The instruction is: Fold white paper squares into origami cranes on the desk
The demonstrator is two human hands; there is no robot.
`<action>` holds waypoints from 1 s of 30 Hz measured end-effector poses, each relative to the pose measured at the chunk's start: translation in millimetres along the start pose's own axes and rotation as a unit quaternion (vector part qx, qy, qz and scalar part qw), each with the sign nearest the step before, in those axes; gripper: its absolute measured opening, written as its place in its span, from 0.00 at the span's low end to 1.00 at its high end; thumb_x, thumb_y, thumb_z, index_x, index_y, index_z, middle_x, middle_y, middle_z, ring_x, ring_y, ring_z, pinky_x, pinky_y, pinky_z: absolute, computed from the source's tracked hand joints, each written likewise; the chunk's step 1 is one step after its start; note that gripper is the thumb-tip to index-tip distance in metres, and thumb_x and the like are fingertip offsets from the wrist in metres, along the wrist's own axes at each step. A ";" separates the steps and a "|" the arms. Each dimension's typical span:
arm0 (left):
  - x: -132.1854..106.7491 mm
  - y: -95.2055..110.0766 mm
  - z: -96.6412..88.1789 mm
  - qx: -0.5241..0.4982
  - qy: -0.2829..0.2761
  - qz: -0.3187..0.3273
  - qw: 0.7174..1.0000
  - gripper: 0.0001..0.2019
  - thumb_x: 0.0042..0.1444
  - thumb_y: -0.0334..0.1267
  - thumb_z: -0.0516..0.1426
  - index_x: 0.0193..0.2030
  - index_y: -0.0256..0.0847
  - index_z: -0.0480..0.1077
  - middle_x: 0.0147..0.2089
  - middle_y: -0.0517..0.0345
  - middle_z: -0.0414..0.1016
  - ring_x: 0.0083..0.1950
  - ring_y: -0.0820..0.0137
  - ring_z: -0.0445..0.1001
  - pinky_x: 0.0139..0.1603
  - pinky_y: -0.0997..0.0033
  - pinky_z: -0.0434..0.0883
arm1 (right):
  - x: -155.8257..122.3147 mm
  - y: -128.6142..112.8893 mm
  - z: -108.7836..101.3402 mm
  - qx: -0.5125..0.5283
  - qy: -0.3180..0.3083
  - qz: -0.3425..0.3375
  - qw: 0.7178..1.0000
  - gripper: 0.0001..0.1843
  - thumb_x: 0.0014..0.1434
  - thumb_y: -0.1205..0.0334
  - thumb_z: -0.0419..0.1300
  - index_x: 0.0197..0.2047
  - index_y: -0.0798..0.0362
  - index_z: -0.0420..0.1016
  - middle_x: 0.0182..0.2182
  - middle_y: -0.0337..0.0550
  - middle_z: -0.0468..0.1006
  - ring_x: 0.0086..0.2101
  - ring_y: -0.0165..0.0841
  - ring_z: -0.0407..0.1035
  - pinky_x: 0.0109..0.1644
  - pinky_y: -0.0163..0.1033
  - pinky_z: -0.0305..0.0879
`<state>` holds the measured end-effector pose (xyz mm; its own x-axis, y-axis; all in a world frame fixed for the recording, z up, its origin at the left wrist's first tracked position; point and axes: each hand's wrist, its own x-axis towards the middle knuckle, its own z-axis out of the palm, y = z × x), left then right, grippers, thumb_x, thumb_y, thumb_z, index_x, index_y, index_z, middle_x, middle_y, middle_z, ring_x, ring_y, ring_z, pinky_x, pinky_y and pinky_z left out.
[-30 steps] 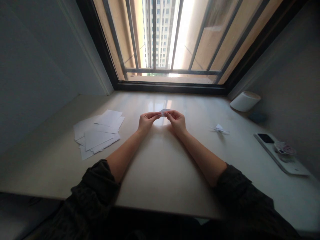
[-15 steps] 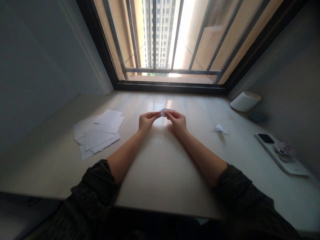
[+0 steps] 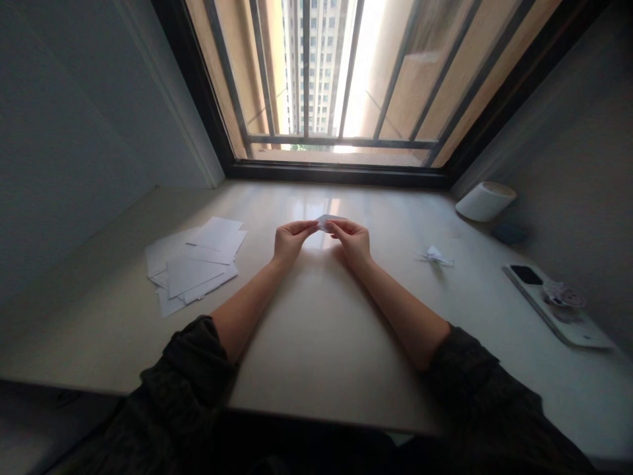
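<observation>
A small folded piece of white paper (image 3: 327, 220) is pinched between both of my hands, a little above the pale table (image 3: 321, 330) near its middle. My left hand (image 3: 290, 239) grips its left end with closed fingertips. My right hand (image 3: 351, 240) grips its right end the same way. Most of the paper is hidden behind my fingers. Both forearms are bare, with dark sleeves pushed up at the elbows.
A loose pile of white sheets (image 3: 192, 264) lies to the left. A small folded paper figure (image 3: 435, 255) sits to the right. Farther right are a white roll (image 3: 484, 200), a dark small object (image 3: 509, 232) and a phone (image 3: 554, 300). A barred window (image 3: 336, 86) faces me.
</observation>
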<state>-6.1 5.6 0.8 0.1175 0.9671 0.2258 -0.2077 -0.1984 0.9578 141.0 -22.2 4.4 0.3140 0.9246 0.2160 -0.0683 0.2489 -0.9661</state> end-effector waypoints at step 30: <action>-1.2 2.0 5.1 -0.056 0.018 -0.045 0.997 0.17 0.42 0.42 0.68 0.41 0.41 0.79 0.39 0.50 0.81 0.38 0.66 0.78 0.44 0.64 0.70 | 2.2 4.9 3.2 0.072 0.029 -0.024 0.997 0.15 0.41 0.52 0.71 0.31 0.52 0.81 0.32 0.43 0.83 0.36 0.37 0.76 0.47 0.46 0.72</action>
<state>-1.7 3.3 3.4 0.1058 0.9856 0.1318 -0.3060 -0.0938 0.9474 138.3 -18.1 0.7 0.3736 0.8937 0.2485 -0.1860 0.3346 -0.9238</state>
